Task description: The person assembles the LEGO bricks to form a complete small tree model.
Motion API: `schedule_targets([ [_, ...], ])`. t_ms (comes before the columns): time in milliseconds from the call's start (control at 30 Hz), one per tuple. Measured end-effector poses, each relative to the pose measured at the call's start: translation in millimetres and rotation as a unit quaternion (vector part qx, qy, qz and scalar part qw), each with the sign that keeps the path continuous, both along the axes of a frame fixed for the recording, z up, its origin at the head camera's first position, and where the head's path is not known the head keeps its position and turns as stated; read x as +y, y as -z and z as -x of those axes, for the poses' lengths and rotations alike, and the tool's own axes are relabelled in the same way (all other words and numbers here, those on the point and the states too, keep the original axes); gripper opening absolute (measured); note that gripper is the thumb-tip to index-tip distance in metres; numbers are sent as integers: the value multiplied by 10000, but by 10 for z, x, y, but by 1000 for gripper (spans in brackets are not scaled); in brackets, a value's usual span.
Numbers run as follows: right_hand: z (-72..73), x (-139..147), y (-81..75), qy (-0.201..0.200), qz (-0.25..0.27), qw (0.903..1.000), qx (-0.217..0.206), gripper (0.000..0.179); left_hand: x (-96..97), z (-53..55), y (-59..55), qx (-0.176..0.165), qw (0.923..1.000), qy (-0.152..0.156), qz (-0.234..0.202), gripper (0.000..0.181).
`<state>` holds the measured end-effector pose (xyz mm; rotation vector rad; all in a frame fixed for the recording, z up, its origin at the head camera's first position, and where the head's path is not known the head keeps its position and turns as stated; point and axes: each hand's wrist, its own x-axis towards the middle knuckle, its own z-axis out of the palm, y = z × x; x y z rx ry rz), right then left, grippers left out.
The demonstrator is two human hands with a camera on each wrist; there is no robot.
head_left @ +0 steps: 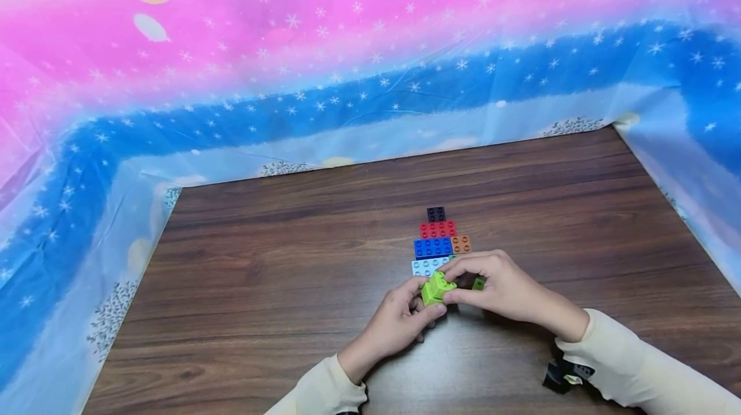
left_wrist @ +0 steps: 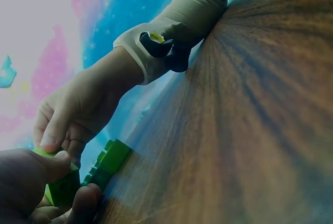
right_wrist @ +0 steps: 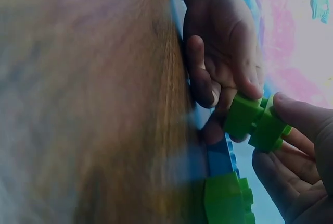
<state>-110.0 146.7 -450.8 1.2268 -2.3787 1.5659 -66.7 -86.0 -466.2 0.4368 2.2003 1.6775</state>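
Observation:
Two lime green toy building bricks meet between my hands, low over the table. My left hand [head_left: 399, 315] pinches the lower brick [right_wrist: 243, 114] between thumb and fingers. The studded upper brick [right_wrist: 269, 130] is gripped by my right hand [head_left: 503, 286], thumb on one side and fingers on the other. In the right wrist view the two bricks sit face to face, slightly askew, with a narrow gap showing. Right behind the hands lies a light blue brick [head_left: 424, 267]. A green brick [head_left: 478, 283] on the table is partly hidden by my right hand.
Beyond the light blue brick, flat rows continue with a blue brick [head_left: 433, 247], an orange brick [head_left: 461, 244], a red brick [head_left: 438, 230] and a black brick [head_left: 436, 214]. The wooden table [head_left: 260, 273] ends at a patterned cloth [head_left: 347, 100] behind and at both sides.

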Motion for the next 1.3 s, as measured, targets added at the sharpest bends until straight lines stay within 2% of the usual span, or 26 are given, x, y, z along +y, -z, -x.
schedule_targets([
  [433,-21,-57,43,369,13,9991,-207,19,-18,42,-9,-354,9991,148,-155,33],
  [833,-26,-77,45,388,-9,9973,-627,16,-5,57,3,-631,9972,208,-355,28],
  [1133,-28,-90,81,476,131,9974,-528,15,12,77,28,-1056,9908,114,-834,28],
  [1300,-20,-82,88,271,127,9982,-529,14,13,69,30,-1100,9903,136,-840,28],
])
